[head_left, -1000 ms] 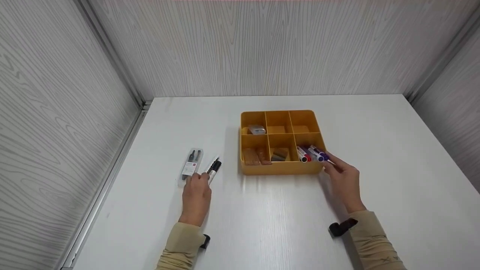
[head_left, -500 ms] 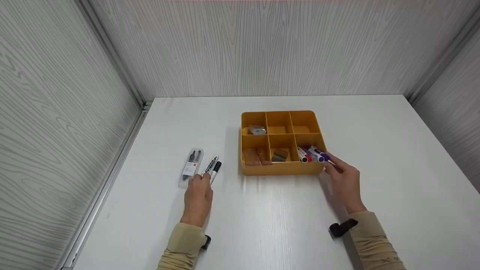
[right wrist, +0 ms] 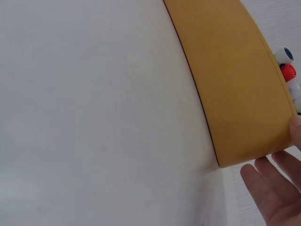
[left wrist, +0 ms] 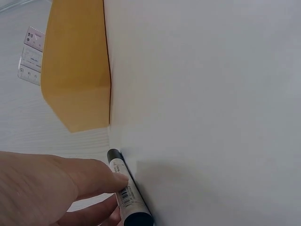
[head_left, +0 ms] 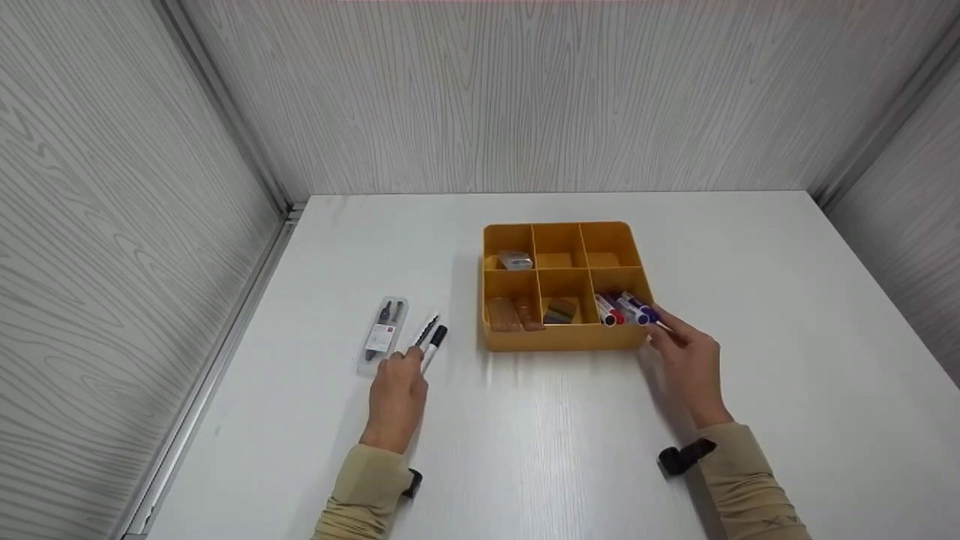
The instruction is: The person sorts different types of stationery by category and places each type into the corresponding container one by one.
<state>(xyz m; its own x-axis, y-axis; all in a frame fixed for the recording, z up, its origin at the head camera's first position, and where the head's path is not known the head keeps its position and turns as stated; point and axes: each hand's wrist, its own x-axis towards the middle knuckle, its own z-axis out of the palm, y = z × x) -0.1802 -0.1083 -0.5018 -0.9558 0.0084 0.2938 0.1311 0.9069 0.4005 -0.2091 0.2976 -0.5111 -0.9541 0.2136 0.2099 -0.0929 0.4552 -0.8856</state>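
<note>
My left hand (head_left: pixel 397 394) pinches a white marker (left wrist: pixel 128 195) with a black cap, the thumb lying on its printed barrel in the left wrist view. Alongside it is a slim black-and-white pen (head_left: pixel 426 330), partly hidden by the fingers. Just left of that hand lies a clear case (head_left: pixel 382 334) with a compass inside. My right hand (head_left: pixel 686 367) grips the front right corner of a yellow six-compartment box (head_left: pixel 566 341); its thumb is at the rim and its fingers are against the side. Several markers (head_left: pixel 630 307) lean in the front right compartment.
A clear ruler (left wrist: pixel 30 56) sticks out past the box in the left wrist view. The front middle compartment holds a small dark block (head_left: pixel 559 311), and a small clear pack (head_left: pixel 515 260) sits at back left. Pale panels (head_left: pixel 525 97) wall the table.
My left hand has shifted slightly right, and the black-capped marker and slim pen have turned and spread between its fingers. My right hand stays at the box corner.
</note>
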